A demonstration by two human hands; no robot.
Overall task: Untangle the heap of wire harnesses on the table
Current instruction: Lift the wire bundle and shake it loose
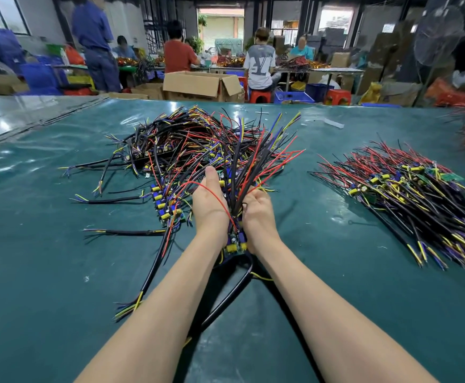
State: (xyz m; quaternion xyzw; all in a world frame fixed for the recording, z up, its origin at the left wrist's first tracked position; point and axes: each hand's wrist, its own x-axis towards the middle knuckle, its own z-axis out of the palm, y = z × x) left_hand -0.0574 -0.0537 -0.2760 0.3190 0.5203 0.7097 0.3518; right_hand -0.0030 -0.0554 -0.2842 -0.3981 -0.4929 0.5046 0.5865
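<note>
1. table (32, 258): green sheet cover, carries everything below. I find no writing on it.
2. tangled heap of wire harnesses (187, 145): on the table left of centre, just beyond the hands. Black, red, yellow and blue leads cross every way. A row of small circuit boards (163, 201) lies at its near edge. Risk, as I judge it: leads shared with the lifted lot would drag the heap or pull knots tighter if I tug hard, and could strain the joints at the boards.
3. left hand (208, 201): grip clamped on the bundle's left side, thumb upright, fingers hidden behind wires. A red lead (220, 197) loops over its back and may snag when the hands part.
4. bundle of harnesses (256, 161): held between both hands above the table, wire ends fanning upward, boards low by the wrists. Its black cables (234, 294) trail down between the forearms and may catch.
5. right hand (257, 214): grip closed on the bundle's right side, fingers curled round the wires.
6. sorted pile (408, 200): well apart to the right, leads roughly parallel. A careless drop could muddle it.
7. Writing: none I can read on boards or capacitors. The cardboard box (198, 84) looks plain. A worker's white shirt (260, 64) bears a large dark print I cannot make out.
</note>
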